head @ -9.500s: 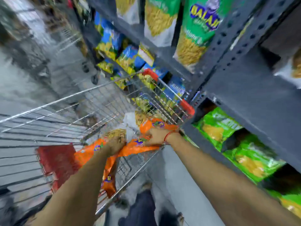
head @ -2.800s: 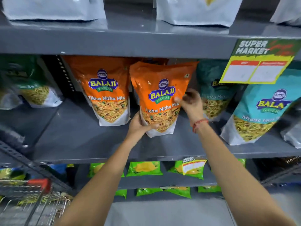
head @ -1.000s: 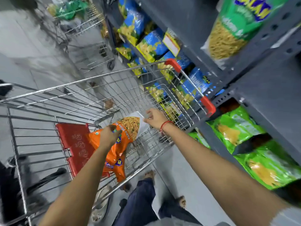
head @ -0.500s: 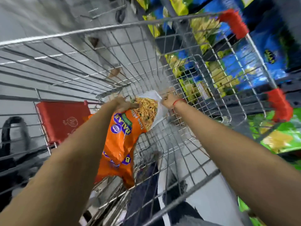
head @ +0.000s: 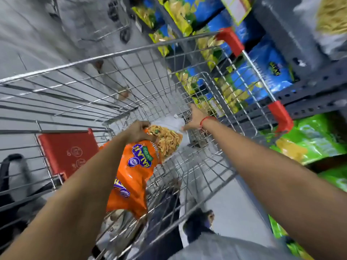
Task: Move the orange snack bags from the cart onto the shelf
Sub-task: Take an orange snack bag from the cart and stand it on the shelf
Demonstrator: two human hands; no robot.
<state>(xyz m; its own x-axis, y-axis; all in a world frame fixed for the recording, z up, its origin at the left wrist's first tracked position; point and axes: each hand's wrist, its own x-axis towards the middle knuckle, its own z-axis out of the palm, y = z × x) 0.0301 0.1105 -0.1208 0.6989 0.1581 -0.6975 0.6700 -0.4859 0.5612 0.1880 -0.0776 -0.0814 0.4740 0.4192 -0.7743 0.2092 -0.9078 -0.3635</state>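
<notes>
Cart [head: 120, 53]: wire basket seen from above, tilted in the frame, with red plastic guards [head: 230, 41] on the rim corners nearest the shelving and a red flap [head: 68, 152] at the near left end.
Orange snack bags [head: 135, 177]: lay in the cart basket, running from the near rim toward the middle; upper bag printed upside down to the camera, its white bottom end with the snack picture pointing to the far right corner; at least one more orange bag partly hidden underneath.
Left hand [head: 138, 131]: reached down into the basket and closed on the upper bag's edge beside the snack picture, fingers curled over the foil.
Right hand [head: 195, 119]: lowered to the bag's white bottom end by the right wall of the basket, fingers spread and apart, thumb touching the white foil; grip not closed round anything visible.
Wrist thread [head: 206, 120]: red, worn on the right wrist.
Shelf [head: 317, 85]: grey perforated steel, just beside the cart's right rim; no orange bag visible on this stretch.
Blue bags [head: 262, 72]: stacked low on the shelving, seen through the cart's far wire wall.
Green bags [head: 309, 139]: on the shelving at the right edge, beyond the right forearm.
Floor [head: 37, 34]: grey, blurred with motion.
Legs and feet: visible through the basket's bottom wires, dark trousers.
</notes>
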